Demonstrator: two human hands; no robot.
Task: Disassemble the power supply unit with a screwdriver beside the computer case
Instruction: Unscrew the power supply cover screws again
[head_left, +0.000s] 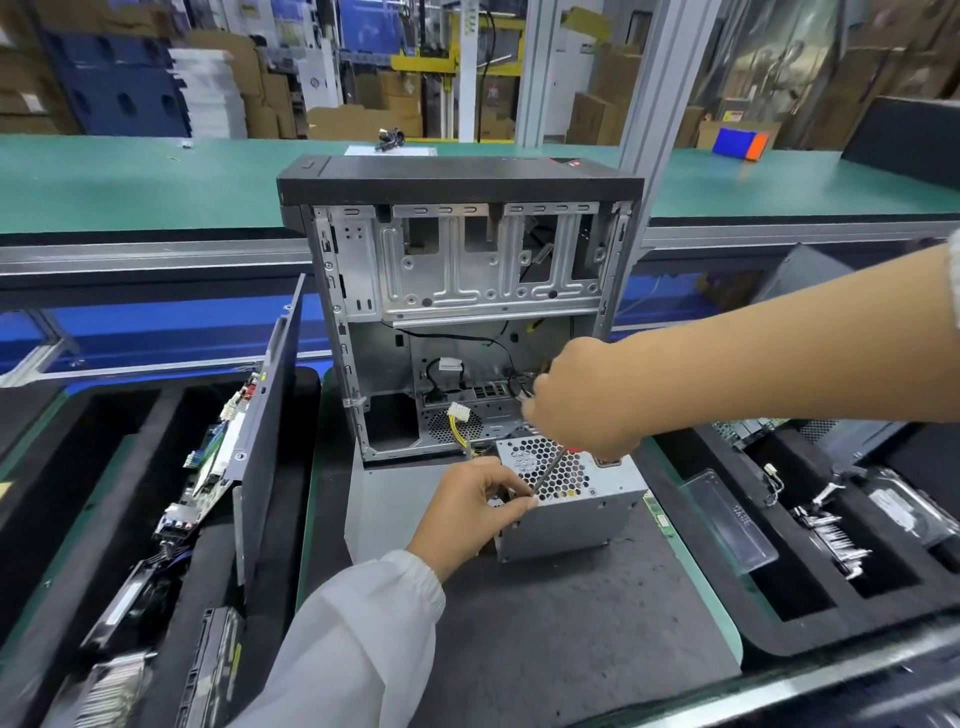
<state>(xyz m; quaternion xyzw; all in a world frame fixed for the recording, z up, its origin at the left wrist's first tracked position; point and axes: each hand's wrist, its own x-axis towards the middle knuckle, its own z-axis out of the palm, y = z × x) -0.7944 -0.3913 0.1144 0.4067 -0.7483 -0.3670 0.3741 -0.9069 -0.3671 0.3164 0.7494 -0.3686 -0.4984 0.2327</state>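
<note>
- Warehouse shelving and stacked cartons fill the background; nearer, a green bench (156, 176) runs behind a dark mat (571, 623) where the work sits.
- Head view: the computer case (457, 291) stands open on the mat, and the power supply unit (571, 499) lies just in front of it, honeycomb grille facing up.
- Right hand (582, 400) is curled round the top of the screwdriver (548, 475), most of the handle hidden inside the fist. The shaft slants down and toward the left, its tip at the unit's near-left top corner.
- Left hand (467, 512) grips that same corner, thumb and fingertips pinched beside the tip, apparently steadying it.
- The screw seems to lie directly below the driving hand along the shaft's line, so the next turn likely depends on keeping that axis seated; whether the tip is engaged cannot be told.
</note>
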